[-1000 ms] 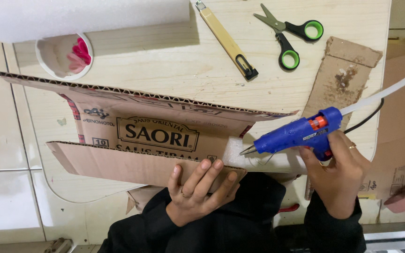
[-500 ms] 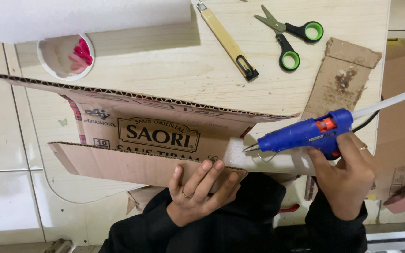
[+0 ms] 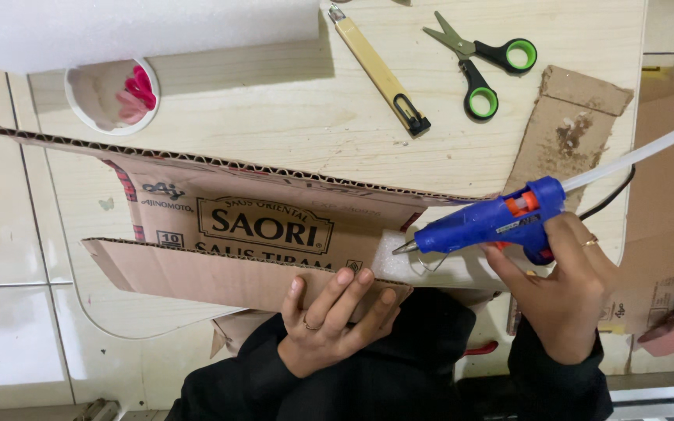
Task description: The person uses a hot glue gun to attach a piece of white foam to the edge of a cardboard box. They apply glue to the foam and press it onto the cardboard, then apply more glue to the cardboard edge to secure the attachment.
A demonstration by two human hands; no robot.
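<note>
The left hand (image 3: 329, 316) presses flat against the near flap of the brown corrugated cardboard box piece (image 3: 220, 249), fingers spread over the flap's outer face, apparently to keep the flap standing against the printed panel behind it. The right hand (image 3: 567, 288) is wrapped around the grip of the blue hot glue gun (image 3: 493, 222), index finger lying near the orange trigger, with the metal nozzle aimed left at the white foam block (image 3: 399, 261) that sits in the corner where the flap ends. Held almost level, the gun brings its tip just beside the foam's edge (whether it touches cannot be told). A translucent glue stick (image 3: 641, 156) juts from the gun's back, and a black cord trails off to the right.

The cardboard lies on the front half of the pale wooden table (image 3: 274, 132), close to the person's lap. Its fluted cut edges show along the top, its inner panel bears dark printing with a red stripe, and the plain brown flap looks clean and uncreased.

Further back lie green-and-black-handled scissors (image 3: 481, 66), a yellow utility knife with a black end (image 3: 376, 66), a torn scrap of cardboard (image 3: 567, 125) crusted with glue residue, and a white round cup holding pink bits (image 3: 115, 93), all well apart from the hands.
</note>
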